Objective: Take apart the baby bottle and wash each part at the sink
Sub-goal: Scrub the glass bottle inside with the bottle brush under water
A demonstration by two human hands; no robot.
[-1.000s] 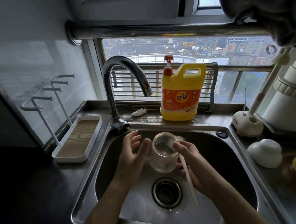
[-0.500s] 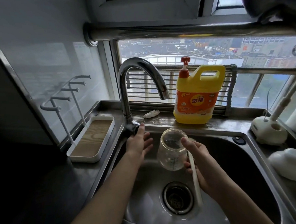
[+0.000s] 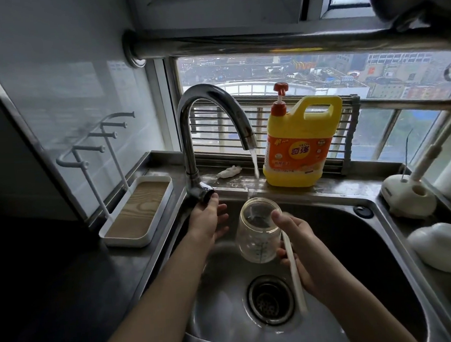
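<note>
Above the steel sink's [image 3: 369, 254] drain [image 3: 270, 299], my right hand [image 3: 303, 248] clamps its fingers on the clear, open-mouthed baby bottle [image 3: 258, 235], with a thin white stick [image 3: 293, 269] along the palm. At the bottle's ten o'clock my left hand [image 3: 209, 219], fingers loosely apart, touches the chrome tap's [image 3: 190, 136] base. Farther, at twelve, water [image 3: 254, 161] streams down to the bottle's rim, with a yellow detergent jug [image 3: 302, 150] behind.
</note>
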